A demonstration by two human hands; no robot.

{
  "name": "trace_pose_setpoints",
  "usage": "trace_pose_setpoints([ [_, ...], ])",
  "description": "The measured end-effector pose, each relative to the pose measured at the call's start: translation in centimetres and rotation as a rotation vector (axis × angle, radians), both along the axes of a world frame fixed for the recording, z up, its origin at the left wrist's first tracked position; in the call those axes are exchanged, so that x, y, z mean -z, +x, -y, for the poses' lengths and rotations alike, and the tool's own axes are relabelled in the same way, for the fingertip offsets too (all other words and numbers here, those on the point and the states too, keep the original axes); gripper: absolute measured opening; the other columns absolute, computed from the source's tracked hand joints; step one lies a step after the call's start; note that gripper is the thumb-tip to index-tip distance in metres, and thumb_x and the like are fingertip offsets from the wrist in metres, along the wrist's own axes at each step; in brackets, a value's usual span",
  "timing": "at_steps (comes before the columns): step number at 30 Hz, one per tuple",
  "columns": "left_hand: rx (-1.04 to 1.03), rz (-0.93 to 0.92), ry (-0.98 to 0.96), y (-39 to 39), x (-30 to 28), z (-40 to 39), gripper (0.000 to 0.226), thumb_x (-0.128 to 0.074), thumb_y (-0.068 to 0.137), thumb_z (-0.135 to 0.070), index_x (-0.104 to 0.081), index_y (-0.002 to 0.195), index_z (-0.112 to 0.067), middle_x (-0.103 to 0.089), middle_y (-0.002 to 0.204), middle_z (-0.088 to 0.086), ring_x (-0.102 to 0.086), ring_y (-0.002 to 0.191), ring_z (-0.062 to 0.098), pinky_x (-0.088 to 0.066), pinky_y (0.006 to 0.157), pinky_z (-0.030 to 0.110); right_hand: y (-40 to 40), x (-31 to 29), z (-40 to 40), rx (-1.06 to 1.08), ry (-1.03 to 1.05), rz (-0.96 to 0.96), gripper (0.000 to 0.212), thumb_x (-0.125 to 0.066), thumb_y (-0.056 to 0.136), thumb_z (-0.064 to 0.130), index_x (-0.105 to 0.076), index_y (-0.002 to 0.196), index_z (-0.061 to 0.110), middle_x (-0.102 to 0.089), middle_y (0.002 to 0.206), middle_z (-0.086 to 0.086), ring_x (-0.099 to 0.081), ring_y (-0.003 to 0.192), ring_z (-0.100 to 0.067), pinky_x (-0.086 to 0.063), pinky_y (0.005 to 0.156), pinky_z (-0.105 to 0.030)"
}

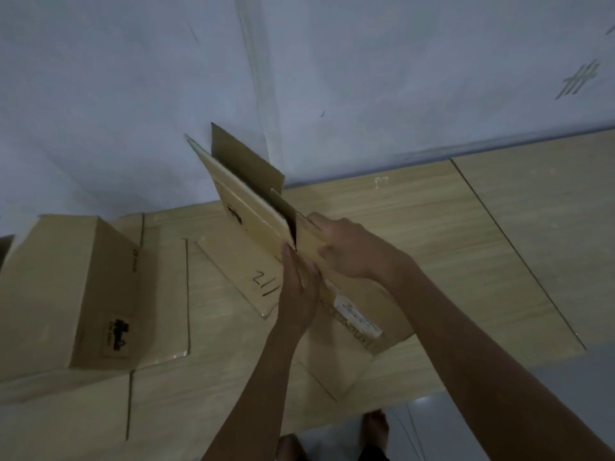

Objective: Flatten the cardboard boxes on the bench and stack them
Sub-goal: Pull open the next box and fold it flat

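The collapsing cardboard box (253,207) stands on edge at the centre of the desk (432,227), nearly folded into a thin slab. Its long axis runs diagonally, from the far-left end near the wall (133,94) down to the near-right end in front of the person. The far flaps stand apart at the upper end, and a narrow dark gap remains between the two main panels.

The left hand (296,294) lies flat against the left panel, palm pressing inward, fingers (289,261) extended upward along the board; it is not closed around anything. The right hand (352,247) lies over the top edge and right panel, fingers curled loosely against the cardboard; a full clamp on the edge cannot be confirmed. Both hands work the near end of the box, so the far end is unsupported.

A flattened panel marked in pen (246,277) lies on the desk just to the left of the box base. An assembled cardboard box (83,287) stands well apart at the left edge, not yet flattened.

Judgement: the step in hand is closing the remaining gap. The coming move turns on tipping the slab about its long axis; the marked sheet lies on the left-hand side.
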State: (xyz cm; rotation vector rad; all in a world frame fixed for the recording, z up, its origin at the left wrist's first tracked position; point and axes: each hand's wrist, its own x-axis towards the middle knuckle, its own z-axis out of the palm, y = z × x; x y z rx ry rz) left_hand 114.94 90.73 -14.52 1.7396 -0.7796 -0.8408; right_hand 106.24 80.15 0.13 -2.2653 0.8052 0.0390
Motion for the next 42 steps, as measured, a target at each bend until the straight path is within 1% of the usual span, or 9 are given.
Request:
trace_pose_setpoints([
  [3,-0.087,0.119,-0.029,0.9,-1.7,-2.2,0.073,-0.035,0.100,-0.061,-0.008,0.161,-0.031,-0.008,0.168,-0.014,-0.002,0.156,0.012,-0.014,0.126,0.042,-0.7,-1.4,0.3,0.073,0.184,0.254,0.037,-0.061,0.089,0.006,-0.054,0.123,0.018,-0.065,0.097,0.005,-0.063,0.089,-0.015,-0.046,0.073,-0.013],
  [7,-0.088,0.377,-0.160,1.8,-5.5,-2.1,0.062,-0.033,0.104,-0.058,-0.028,0.156,-0.026,-0.026,0.165,-0.003,-0.012,0.155,0.020,-0.023,0.124,0.047,-3.7,-1.4,1.1,0.295,0.662,0.555,0.042,-0.066,0.089,-0.001,-0.058,0.126,0.016,-0.070,0.116,-0.010,-0.068,0.105,-0.022,-0.054,0.090,-0.036],
  [14,0.145,0.634,0.318,-1.6,-1.4,0.4,0.065,-0.018,0.104,-0.057,-0.005,0.161,-0.029,0.002,0.169,-0.011,0.005,0.156,0.031,-0.008,0.122,0.060,-7.8,6.0,1.1,0.667,0.787,0.476,0.038,-0.069,0.088,0.004,-0.061,0.123,0.016,-0.074,0.109,-0.010,-0.070,0.102,-0.030,-0.056,0.090,-0.045],
  [18,0.403,0.796,0.369,-2.0,0.3,1.6,0.060,-0.021,0.103,-0.058,-0.020,0.159,-0.035,-0.006,0.169,-0.006,0.001,0.156,0.027,-0.001,0.122,0.056,-9.8,9.7,1.1,0.846,0.777,0.414,0.036,-0.069,0.088,0.006,-0.063,0.122,0.016,-0.076,0.101,-0.006,-0.073,0.093,-0.026,-0.058,0.085,-0.046],
  [24,0.105,0.503,0.249,-0.2,-0.7,2.3,0.046,-0.059,0.094,-0.028,-0.056,0.139,-0.024,-0.041,0.154,0.003,-0.034,0.142,0.023,-0.029,0.114,0.037,-12.1,12.7,1.5,0.965,0.752,0.349,0.033,-0.068,0.089,0.010,-0.062,0.121,0.018,-0.075,0.103,-0.006,-0.073,0.090,-0.026,-0.059,0.079,-0.042],
  [28,0.013,0.730,0.606,2.9,-1.5,2.1,0.047,-0.055,0.086,-0.056,-0.051,0.131,-0.042,-0.044,0.146,-0.003,-0.036,0.133,0.030,-0.033,0.103,0.051,-12.9,13.5,2.2,0.942,0.663,0.264,0.042,-0.068,0.089,0.013,-0.056,0.129,0.018,-0.072,0.112,-0.007,-0.070,0.095,-0.026,-0.058,0.084,-0.042],
  [32,-0.024,0.515,0.872,6.0,1.7,1.6,0.065,-0.054,0.075,-0.077,-0.049,0.133,-0.046,-0.039,0.144,0.003,-0.036,0.134,0.035,-0.030,0.105,0.057,-13.0,14.1,2.5,0.933,0.494,0.054,0.070,-0.063,0.094,0.020,-0.027,0.154,0.018,-0.040,0.152,-0.010,-0.045,0.134,-0.031,-0.042,0.104,-0.036],
  [38,-0.230,0.073,0.759,6.9,6.7,0.0,0.071,-0.070,0.083,-0.053,-0.046,0.142,-0.022,-0.032,0.150,0.015,-0.042,0.130,0.042,-0.034,0.107,0.041,-11.9,15.2,1.0,0.768,0.183,-0.139,0.057,-0.051,0.099,0.020,-0.025,0.149,0.012,-0.064,0.105,-0.020,-0.063,0.093,-0.037,-0.050,0.081,-0.040],
  [42,-0.268,0.085,0.700,7.6,7.6,-0.3,0.075,-0.072,0.075,-0.059,-0.050,0.135,-0.020,-0.056,0.135,0.013,-0.057,0.121,0.037,-0.043,0.106,0.049,-10.2,15.5,-0.4,0.644,0.207,-0.124,0.058,-0.042,0.102,0.034,-0.014,0.151,0.019,-0.068,0.101,-0.011,-0.065,0.081,-0.027,-0.049,0.078,-0.036],
])
